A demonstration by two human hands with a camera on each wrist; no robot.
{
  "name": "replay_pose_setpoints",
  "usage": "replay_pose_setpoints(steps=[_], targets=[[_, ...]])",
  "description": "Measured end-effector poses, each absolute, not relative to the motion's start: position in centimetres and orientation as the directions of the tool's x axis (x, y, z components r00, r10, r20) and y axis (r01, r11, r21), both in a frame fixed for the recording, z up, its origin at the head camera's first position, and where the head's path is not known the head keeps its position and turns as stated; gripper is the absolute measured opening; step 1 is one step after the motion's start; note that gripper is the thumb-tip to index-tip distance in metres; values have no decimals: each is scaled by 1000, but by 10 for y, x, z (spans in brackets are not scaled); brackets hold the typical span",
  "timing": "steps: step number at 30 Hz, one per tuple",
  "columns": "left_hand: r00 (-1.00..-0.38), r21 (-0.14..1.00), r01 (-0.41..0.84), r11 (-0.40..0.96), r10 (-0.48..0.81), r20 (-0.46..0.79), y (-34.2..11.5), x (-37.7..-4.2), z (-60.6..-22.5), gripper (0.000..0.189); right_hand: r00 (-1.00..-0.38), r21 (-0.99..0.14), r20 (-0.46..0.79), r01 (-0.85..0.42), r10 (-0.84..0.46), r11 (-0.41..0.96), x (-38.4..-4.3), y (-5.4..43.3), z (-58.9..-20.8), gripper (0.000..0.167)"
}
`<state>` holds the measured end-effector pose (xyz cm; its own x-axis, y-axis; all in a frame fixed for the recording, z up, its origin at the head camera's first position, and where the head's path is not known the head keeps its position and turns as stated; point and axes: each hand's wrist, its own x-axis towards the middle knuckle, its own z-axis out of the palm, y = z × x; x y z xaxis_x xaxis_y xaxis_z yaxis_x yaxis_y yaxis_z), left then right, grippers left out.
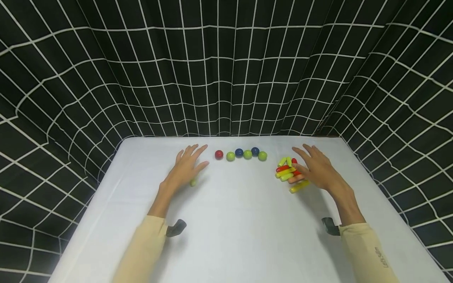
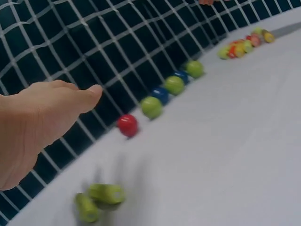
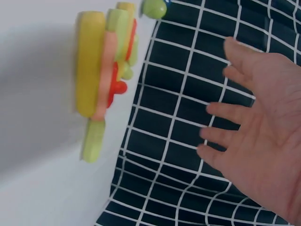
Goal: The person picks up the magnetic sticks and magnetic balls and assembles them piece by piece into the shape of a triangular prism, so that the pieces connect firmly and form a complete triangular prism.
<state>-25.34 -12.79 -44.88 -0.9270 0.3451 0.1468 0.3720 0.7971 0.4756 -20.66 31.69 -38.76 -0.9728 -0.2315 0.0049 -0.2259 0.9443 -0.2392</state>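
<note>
My left hand (image 1: 185, 168) hovers over the table's left side, fingers spread, holding nothing. Under it lie short light-green sticks (image 1: 193, 182), mostly covered in the head view; the left wrist view shows green sticks (image 2: 110, 194) lying together. My right hand (image 1: 318, 169), also spread and holding nothing, is above the right edge of a pile of coloured sticks (image 1: 286, 173) in yellow, green, red and orange. A yellow stick (image 3: 90, 63) lies along the pile's near side. Part of the pile is hidden by the right hand.
Between the hands, toward the back, a row of small balls runs across: a red ball (image 1: 219, 155), then green balls (image 1: 231, 156) alternating with blue balls (image 1: 239, 153). A white cloth covers the table (image 1: 240, 228). Dark grid-patterned curtains (image 1: 226, 70) surround its back and sides.
</note>
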Motion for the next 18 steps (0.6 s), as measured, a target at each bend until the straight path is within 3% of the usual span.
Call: replay_pose_setpoints(steps=[11, 14, 18], targets=[[-905, 429, 425, 797, 383, 185, -80, -288, -476, 44, -947, -253, -32, -300, -318, 920, -201, 305, -425, 38], [-900, 400, 436, 807, 396, 181, -71, -296, -480, 43, -936, -220, 6, -345, -353, 912, -202, 301, -438, 28], [-903, 360, 429, 829, 406, 143, -66, -301, -486, 45, -918, -159, 75, -397, -390, 904, -203, 295, -448, 28]])
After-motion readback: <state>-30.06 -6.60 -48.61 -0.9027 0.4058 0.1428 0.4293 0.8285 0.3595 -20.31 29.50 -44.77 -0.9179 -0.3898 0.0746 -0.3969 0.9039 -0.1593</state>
